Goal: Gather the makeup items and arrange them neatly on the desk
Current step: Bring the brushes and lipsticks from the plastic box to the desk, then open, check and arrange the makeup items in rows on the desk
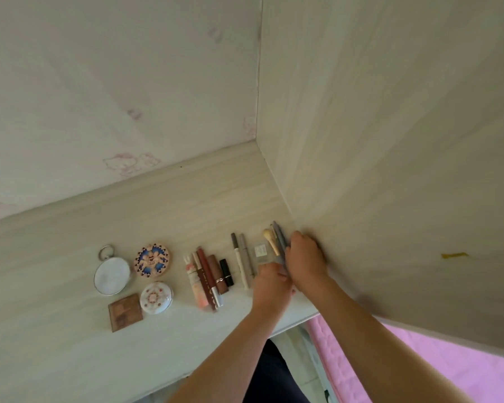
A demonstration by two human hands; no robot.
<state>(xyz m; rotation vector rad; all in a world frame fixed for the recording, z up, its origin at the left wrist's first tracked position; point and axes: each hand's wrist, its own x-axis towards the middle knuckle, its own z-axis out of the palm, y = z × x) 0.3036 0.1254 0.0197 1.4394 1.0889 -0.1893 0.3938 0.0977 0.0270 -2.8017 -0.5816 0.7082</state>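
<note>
Both my hands work at the 3 o'clock end of the row on the bench (pixel 56 257). My right hand (pixel 306 257) curls its fingers around the brushes (pixel 277 238) beside the side panel (pixel 390 170). My left hand (pixel 271 283) rests over a small clear case (pixel 261 251); its fingers seem bent, though I cannot tell whether they hold anything. Lipsticks (pixel 210 277) lie in the middle, compacts (pixel 152 260) toward 9 o'clock.

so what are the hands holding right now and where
Both the right hand and left hand are on the brushes, around their lower handle ends; the exact grip is hidden.
</note>
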